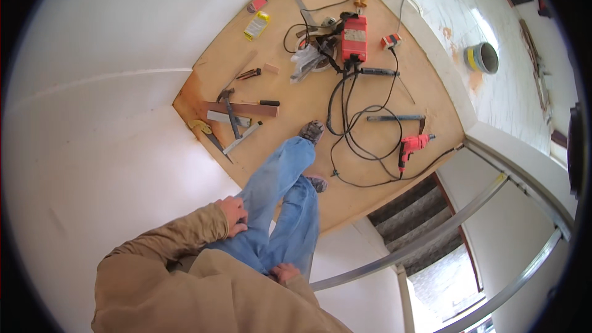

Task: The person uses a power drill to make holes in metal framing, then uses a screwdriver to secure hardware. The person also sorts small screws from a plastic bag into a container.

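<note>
My left hand [234,214] rests against my left thigh in blue jeans [271,176]. Its fingers are curled in, with a small dark patch by them that I cannot make out. Lower down, my right hand [285,272] lies on my right thigh, its fingers partly hidden and holding nothing that I can see. Both hands are away from the tools on the wooden board floor [302,102]. Beyond my left foot lie a claw hammer [231,114], a reddish-brown wood strip [259,110], a handsaw [209,135] and a utility knife [249,74].
Ahead are a red power-tool box [354,38], looped black cables [348,117] and a red drill [414,145]. A second hammer [398,118] lies nearby. Metal rails [425,240] curve along the right above a stairwell [419,209]. A bucket [482,58] stands beyond the ledge.
</note>
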A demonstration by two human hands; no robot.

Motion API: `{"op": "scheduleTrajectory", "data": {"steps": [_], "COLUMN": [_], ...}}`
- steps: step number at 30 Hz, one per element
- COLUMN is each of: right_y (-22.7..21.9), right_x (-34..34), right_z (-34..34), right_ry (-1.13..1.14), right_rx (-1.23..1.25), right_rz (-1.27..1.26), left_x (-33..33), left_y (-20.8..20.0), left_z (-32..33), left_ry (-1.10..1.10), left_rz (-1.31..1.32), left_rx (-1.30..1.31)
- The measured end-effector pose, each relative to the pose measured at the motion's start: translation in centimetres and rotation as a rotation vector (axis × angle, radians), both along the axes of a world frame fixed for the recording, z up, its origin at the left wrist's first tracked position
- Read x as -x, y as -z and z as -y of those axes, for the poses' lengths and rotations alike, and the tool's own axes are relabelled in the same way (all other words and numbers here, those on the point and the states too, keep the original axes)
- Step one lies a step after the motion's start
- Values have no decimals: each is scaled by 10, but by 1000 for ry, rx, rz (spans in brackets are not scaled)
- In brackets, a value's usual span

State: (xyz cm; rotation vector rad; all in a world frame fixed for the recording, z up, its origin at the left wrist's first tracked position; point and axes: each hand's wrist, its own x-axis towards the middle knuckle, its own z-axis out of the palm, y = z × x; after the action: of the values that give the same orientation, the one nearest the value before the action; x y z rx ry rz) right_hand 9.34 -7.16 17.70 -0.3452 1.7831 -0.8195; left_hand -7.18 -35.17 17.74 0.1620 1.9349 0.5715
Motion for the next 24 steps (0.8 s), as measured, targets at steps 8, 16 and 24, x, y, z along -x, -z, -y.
{"op": "scheduleTrajectory", "data": {"steps": [8,16,24], "right_y": [51,247,466], "right_x": [17,109,239], "right_z": [-6,-60,-159], "right_ry": [139,755,341], "right_rx": [32,-113,-394], "right_rz": [257,-5,-590], "left_x": [26,3,-37], "left_y": [-10,404,662], "left_z": [69,250,303], "left_ry": [-370,-1002,-1022], "left_rz": [769,-35,-265], "left_rx": [-419,142,319]}}
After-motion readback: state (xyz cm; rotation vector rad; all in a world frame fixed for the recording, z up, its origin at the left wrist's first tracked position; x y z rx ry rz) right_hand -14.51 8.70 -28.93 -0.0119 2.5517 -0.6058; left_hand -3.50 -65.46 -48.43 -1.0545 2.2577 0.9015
